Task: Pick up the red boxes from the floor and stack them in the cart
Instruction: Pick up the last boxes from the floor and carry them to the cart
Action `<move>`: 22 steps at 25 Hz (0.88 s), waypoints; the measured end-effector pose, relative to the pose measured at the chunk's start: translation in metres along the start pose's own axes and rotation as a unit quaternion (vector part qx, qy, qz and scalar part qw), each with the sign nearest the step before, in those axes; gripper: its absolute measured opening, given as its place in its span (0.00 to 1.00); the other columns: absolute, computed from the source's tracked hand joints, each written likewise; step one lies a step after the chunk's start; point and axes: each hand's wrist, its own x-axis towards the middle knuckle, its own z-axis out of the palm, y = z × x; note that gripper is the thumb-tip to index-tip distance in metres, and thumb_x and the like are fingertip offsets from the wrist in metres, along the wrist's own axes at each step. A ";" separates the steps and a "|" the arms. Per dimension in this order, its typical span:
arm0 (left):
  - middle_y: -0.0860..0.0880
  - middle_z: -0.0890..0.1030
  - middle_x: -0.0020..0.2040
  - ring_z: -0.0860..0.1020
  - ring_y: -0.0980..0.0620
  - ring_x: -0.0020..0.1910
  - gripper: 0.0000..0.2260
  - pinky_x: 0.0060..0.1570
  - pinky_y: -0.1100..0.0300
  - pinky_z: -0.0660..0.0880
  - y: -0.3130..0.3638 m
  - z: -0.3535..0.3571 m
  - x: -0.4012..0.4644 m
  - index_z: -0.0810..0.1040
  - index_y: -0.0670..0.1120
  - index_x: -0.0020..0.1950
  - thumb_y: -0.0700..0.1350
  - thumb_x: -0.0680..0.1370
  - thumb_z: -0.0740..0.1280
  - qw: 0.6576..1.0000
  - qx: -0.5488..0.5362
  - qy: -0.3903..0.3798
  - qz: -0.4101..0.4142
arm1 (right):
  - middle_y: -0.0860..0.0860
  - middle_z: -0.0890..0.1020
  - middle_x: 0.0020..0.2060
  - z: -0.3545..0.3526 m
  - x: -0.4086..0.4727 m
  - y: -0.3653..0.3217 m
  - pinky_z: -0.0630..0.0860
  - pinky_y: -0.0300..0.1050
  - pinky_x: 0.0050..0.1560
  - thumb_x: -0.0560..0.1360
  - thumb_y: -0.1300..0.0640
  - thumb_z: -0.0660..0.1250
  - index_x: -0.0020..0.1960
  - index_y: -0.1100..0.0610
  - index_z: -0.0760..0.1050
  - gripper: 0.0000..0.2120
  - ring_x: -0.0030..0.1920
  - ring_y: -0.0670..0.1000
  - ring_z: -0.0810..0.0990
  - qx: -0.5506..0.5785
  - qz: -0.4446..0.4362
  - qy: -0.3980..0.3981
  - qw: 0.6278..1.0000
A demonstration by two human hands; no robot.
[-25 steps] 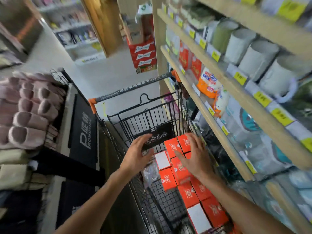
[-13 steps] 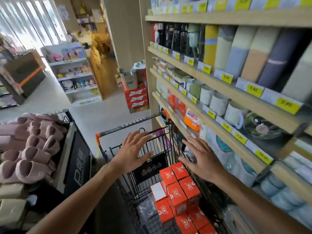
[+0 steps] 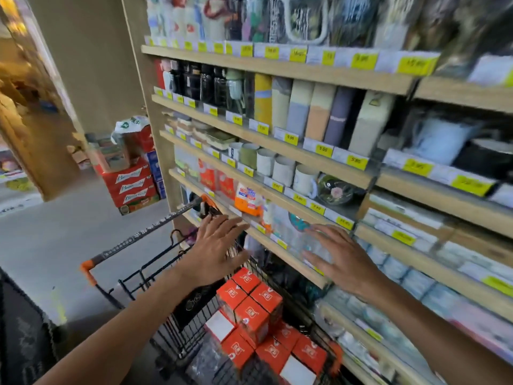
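Observation:
Several red boxes [image 3: 254, 315] with a white logo lie stacked inside the black wire cart [image 3: 155, 279], which stands against the shelving. Its grey handle with orange ends [image 3: 138, 234] crosses the middle of the view. My left hand [image 3: 215, 248] hovers above the cart's far end, fingers spread, holding nothing. My right hand [image 3: 338, 259] is raised in front of the lower shelf edge, above and right of the boxes, also spread and empty. No red box on the floor is in view.
Wooden shelves [image 3: 277, 151] with mugs, bottles and yellow price tags fill the right side. A stack of red beer cartons [image 3: 130, 187] stands on the grey floor [image 3: 41, 245] beyond the cart. A dark display stand edges the lower left corner.
Both hands have lifted off the boxes in the cart and risen. My view has tilted up and right toward the shelves; the slipper display at left has left the frame.

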 end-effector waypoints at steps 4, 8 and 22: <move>0.53 0.64 0.77 0.58 0.45 0.77 0.33 0.76 0.43 0.46 0.050 0.028 0.023 0.65 0.55 0.77 0.71 0.79 0.48 0.994 -0.049 -0.029 0.096 | 0.41 0.63 0.78 -0.028 -0.069 0.031 0.58 0.51 0.78 0.77 0.24 0.48 0.79 0.42 0.62 0.37 0.78 0.47 0.58 -0.040 0.089 -0.016 0.995; 0.54 0.61 0.78 0.54 0.47 0.79 0.33 0.78 0.46 0.44 0.117 0.042 0.052 0.63 0.55 0.78 0.72 0.78 0.48 0.984 -0.068 -0.042 0.159 | 0.41 0.61 0.78 -0.059 -0.139 0.065 0.59 0.52 0.77 0.74 0.20 0.42 0.79 0.41 0.60 0.41 0.78 0.47 0.57 -0.061 0.166 -0.024 0.984; 0.57 0.53 0.80 0.47 0.52 0.79 0.36 0.77 0.51 0.49 0.534 0.109 0.041 0.59 0.58 0.79 0.74 0.76 0.45 0.875 -0.143 -0.118 0.447 | 0.43 0.58 0.80 -0.182 -0.541 0.117 0.52 0.52 0.80 0.77 0.26 0.50 0.81 0.41 0.55 0.37 0.80 0.50 0.53 -0.114 0.427 0.093 0.892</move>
